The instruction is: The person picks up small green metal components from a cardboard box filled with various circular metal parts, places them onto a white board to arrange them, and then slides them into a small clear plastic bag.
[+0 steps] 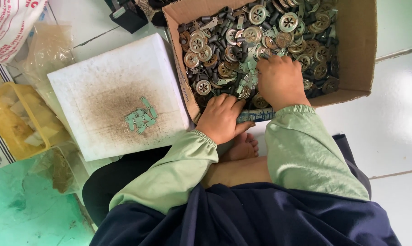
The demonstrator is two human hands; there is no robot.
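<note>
A cardboard box holds several round metal discs with star cut-outs, dark cylinders and small flat metal tabs. My right hand reaches into the box, fingers curled down among the tabs near the middle. My left hand rests on the box's near edge, fingers bent over the rim; whether it holds anything is hidden. A small heap of greenish flat tabs lies on a white foam slab to the left of the box.
A yellow plastic tub with pale pieces stands at the left, beside clear plastic bags. A white sack lies at the top left. A black object sits behind the slab. My bare foot is under the box edge.
</note>
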